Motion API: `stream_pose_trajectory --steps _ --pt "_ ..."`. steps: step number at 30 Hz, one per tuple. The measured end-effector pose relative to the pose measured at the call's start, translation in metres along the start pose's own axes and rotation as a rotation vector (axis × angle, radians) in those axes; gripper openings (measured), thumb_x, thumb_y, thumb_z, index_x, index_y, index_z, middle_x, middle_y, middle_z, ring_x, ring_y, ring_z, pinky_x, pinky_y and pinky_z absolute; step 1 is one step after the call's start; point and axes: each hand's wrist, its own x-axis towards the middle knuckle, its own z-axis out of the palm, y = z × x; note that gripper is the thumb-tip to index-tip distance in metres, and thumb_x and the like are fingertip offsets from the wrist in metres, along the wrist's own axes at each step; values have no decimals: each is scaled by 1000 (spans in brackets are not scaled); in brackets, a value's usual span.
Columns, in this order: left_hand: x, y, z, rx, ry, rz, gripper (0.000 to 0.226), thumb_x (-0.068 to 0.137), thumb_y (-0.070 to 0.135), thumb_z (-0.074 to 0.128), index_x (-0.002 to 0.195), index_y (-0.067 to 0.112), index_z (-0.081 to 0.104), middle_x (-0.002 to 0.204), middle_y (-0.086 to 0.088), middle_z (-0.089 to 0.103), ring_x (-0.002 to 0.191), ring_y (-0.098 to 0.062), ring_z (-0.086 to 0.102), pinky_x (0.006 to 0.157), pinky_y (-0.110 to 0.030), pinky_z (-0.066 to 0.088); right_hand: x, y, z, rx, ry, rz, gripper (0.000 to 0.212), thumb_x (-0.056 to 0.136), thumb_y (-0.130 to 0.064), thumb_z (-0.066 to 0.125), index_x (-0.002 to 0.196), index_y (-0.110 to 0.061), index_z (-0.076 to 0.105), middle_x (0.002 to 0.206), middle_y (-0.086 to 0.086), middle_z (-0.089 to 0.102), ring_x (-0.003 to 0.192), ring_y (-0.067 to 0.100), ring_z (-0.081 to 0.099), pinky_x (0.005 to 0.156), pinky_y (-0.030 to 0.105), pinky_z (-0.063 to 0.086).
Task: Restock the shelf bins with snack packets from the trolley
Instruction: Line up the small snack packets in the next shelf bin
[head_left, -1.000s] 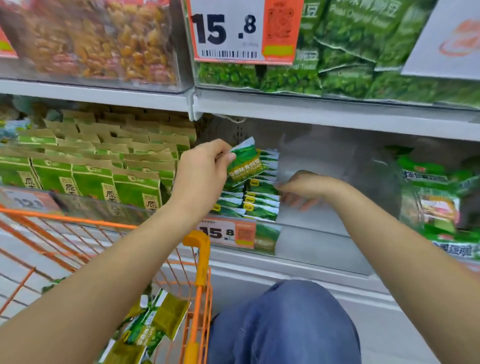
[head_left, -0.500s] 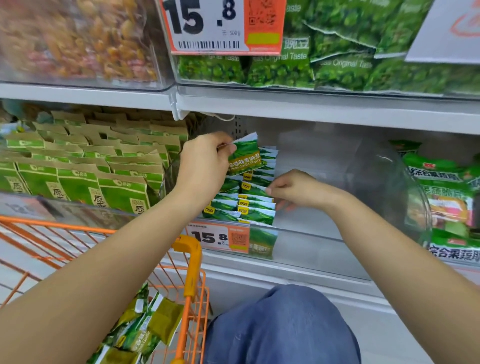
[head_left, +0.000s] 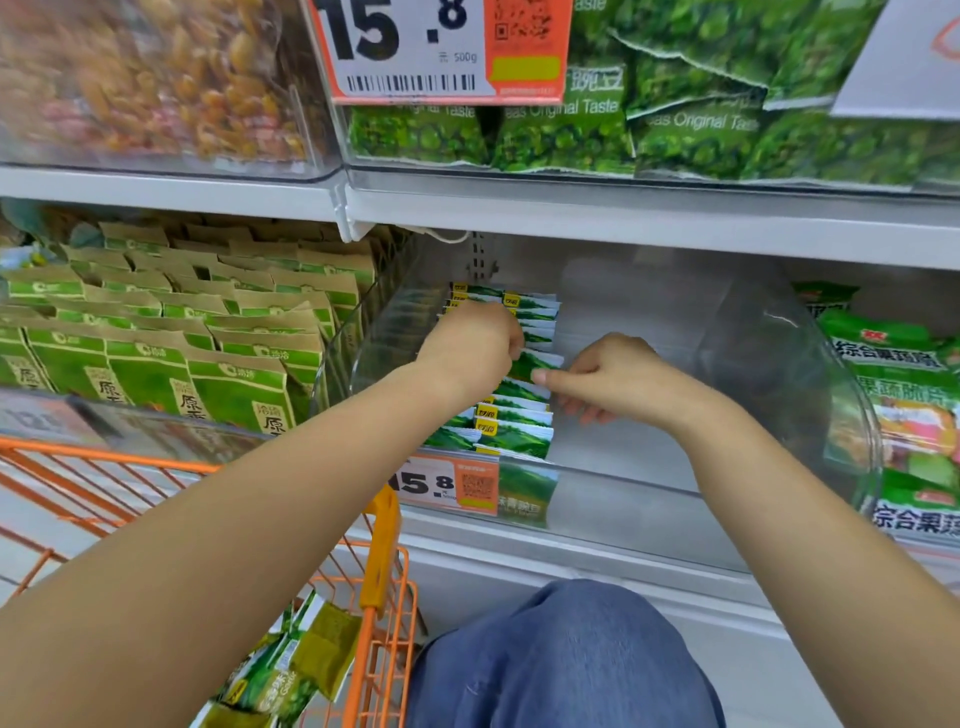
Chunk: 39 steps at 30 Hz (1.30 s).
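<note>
A clear plastic shelf bin holds a row of green and white snack packets along its left side. My left hand reaches into the bin and grips one green packet from the left, pushing it down into the row. My right hand pinches the same packet's right edge with thumb and fingers. The orange wire trolley stands at the lower left with more green packets inside.
Left of the bin, a bin of brown and green pouches. To the right, green mixed-snack bags. Above, bins of green pea bags and golden snacks. An orange price tag hangs on the bin front. My blue-clad knee is below.
My left hand has lowered the packet from above the row into the row. My right hand has come up from the bin floor and taken hold of the packet's right edge.
</note>
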Motion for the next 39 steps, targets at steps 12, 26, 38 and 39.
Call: stream_pose_trajectory --steps 12,26,38,39 --pt "5 -16 2 -41 -137 -39 25 97 16 53 115 13 69 126 -6 63 116 -24 56 97 -34 46 2 -3 6 -26 129 -93 10 87 -21 66 84 -13 69 78 4 73 75 16 71 86 33 54" --pt "-22 -15 -28 -132 -37 11 42 90 1 39 123 11 63 132 -8 58 122 -23 52 101 -31 42 10 2 2 -32 104 154 19 83 -12 55 78 -9 73 75 8 73 77 26 70 80 40 57" --pt "-83 -66 -13 511 431 156 52 97 34 37 139 3 44 139 -18 49 133 -35 40 113 -49 20 12 -49 27 945 -24 548 63 94 -58 38 122 -4 53 110 20 65 96 28 65 93 46 48" --pt "-84 -65 -12 511 415 154 52 98 34 37 138 3 45 137 -17 52 132 -35 42 112 -49 19 15 -50 33 931 13 565 68 93 -61 36 136 -8 44 135 17 53 116 31 58 98 50 45"
